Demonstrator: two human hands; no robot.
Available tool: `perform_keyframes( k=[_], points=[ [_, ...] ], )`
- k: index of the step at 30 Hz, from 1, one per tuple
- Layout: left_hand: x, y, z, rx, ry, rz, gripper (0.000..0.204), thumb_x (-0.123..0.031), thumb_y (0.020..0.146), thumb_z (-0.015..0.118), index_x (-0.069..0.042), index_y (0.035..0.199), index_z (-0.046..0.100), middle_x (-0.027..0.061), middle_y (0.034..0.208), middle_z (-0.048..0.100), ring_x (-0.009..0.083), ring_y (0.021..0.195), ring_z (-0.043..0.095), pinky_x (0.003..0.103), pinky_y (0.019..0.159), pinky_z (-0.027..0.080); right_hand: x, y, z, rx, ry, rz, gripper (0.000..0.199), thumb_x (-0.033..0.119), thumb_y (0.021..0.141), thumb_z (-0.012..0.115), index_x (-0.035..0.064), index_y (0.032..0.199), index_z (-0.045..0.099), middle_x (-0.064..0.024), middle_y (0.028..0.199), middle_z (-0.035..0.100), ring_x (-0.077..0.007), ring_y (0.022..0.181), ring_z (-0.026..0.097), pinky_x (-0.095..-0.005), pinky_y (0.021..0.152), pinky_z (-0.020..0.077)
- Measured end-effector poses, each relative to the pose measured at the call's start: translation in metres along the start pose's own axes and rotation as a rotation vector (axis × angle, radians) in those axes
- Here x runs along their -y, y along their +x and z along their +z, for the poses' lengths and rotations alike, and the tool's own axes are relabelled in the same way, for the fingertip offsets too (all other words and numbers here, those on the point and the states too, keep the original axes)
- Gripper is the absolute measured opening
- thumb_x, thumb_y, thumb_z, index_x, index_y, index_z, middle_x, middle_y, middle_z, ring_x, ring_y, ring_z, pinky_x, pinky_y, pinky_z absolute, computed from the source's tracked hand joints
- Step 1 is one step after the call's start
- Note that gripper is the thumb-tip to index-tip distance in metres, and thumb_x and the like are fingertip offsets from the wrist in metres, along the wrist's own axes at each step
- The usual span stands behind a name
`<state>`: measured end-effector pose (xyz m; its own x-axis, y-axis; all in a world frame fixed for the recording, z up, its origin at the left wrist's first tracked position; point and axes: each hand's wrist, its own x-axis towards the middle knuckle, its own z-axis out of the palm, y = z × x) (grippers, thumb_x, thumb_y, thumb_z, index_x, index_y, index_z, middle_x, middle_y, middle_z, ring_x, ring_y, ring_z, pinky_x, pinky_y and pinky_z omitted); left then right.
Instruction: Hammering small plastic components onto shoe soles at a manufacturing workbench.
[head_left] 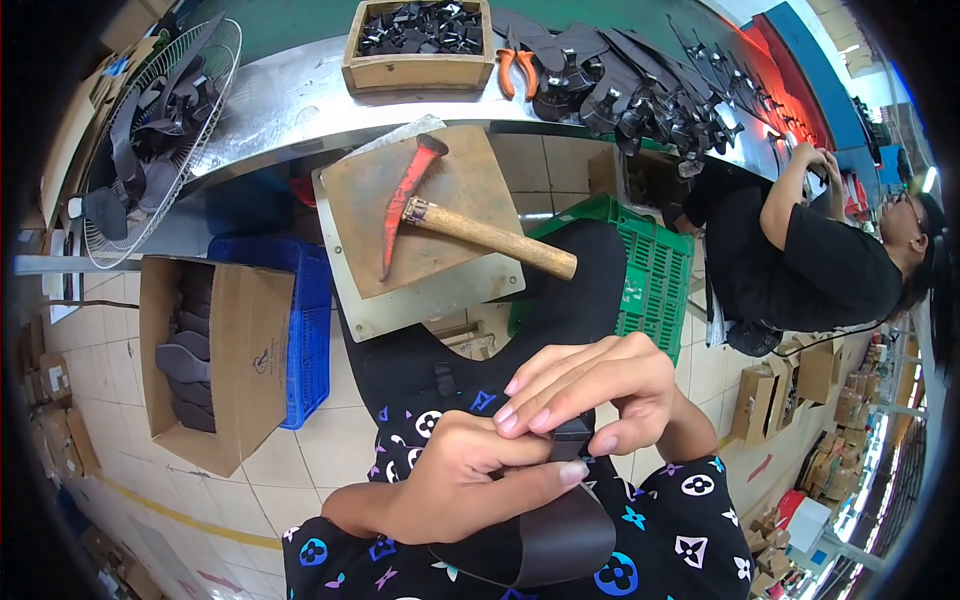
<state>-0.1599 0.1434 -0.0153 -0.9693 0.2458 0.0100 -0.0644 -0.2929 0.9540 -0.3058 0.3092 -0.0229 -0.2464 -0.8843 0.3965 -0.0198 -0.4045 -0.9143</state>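
Low in front of me, my left hand (pixel 465 485) grips a dark shoe sole (pixel 568 545), its wide rounded end showing below my fingers. A small black heel block (pixel 571 437) stands up at the sole's narrower end. The thumb and fingers of my right hand (pixel 615 395) close around that block from above. Exactly how block and sole meet is hidden by my fingers. Beyond my hands, a hammer (pixel 408 205) with a red head and wooden handle lies across a brown board (pixel 350 180), which rests on a pale metal plate (pixel 440 312).
On the metal bench sit a wooden box (pixel 415 77) of small black pieces, orange-handled pliers (pixel 517 73) and piled soles (pixel 620 85). At left are a wire basket (pixel 218 105), a cardboard box (pixel 255 370) and a blue crate (pixel 312 350); right, a green crate (pixel 655 275) and a co-worker (pixel 830 260).
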Motion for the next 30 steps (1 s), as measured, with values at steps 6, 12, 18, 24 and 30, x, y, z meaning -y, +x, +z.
perform_keyframes(
  k=[6, 12, 18, 24, 30],
  points=[
    [-0.008, 0.018, 0.004, -0.005, 0.053, 0.025, 0.015, -0.008, 0.089, 0.071, 0.002, 0.078, 0.066, 0.0089, 0.073, 0.061, 0.0145, 0.059, 0.057, 0.029, 0.054, 0.044, 0.023, -0.009, 0.022, -0.397, 0.247, 0.328, 0.079, 0.045, 0.091, 0.069, -0.0063, 0.144, 0.041, -0.0206, 0.126, 0.065, -0.0292, 0.117, 0.063, -0.0397, 0.103, 0.0458],
    [0.007, 0.096, -0.005, -0.682, 1.022, 0.810, 0.069, -0.033, 0.085, 0.076, 0.003, 0.139, 0.051, 0.0281, 0.138, 0.053, 0.0455, 0.127, 0.051, 0.047, 0.107, 0.041, 0.038, -0.090, 0.021, -0.715, -0.121, 0.566, 0.033, 0.005, 0.092, 0.069, -0.0011, 0.123, 0.058, -0.0033, 0.101, 0.067, -0.0071, 0.091, 0.061, -0.0209, 0.077, 0.0469],
    [0.016, 0.183, -0.011, -0.467, 0.943, 0.557, 0.041, -0.014, 0.089, 0.067, 0.005, 0.124, 0.057, 0.0222, 0.128, 0.060, 0.0396, 0.121, 0.056, 0.045, 0.102, 0.044, 0.023, -0.190, -0.080, -1.377, -0.306, 0.263, 0.029, 0.023, 0.104, 0.054, -0.0004, 0.119, 0.058, -0.0034, 0.103, 0.068, -0.0096, 0.088, 0.064, -0.0230, 0.079, 0.0506],
    [0.027, 0.360, -0.020, -0.413, 1.070, 0.572, 0.039, -0.018, 0.089, 0.064, 0.006, 0.118, 0.059, 0.0229, 0.116, 0.063, 0.0397, 0.111, 0.059, 0.047, 0.098, 0.046, -0.102, -0.332, -0.176, -1.300, -1.071, 1.366, 0.058, 0.032, 0.095, 0.062, -0.0044, 0.138, 0.048, -0.0274, 0.135, 0.055, -0.0372, 0.128, 0.052, -0.0436, 0.110, 0.0394],
    [0.044, 0.505, 0.010, -0.326, 1.220, 0.242, 0.083, -0.054, 0.080, 0.069, 0.005, 0.135, 0.049, 0.0260, 0.148, 0.040, 0.0443, 0.144, 0.027, 0.060, 0.112, 0.030, -0.174, -0.325, -0.150, -1.196, -0.971, 1.292, 0.066, 0.042, 0.091, 0.064, 0.0042, 0.141, 0.046, -0.0283, 0.158, 0.021, -0.0459, 0.143, 0.026, -0.0683, 0.109, 0.0293]
  ],
)
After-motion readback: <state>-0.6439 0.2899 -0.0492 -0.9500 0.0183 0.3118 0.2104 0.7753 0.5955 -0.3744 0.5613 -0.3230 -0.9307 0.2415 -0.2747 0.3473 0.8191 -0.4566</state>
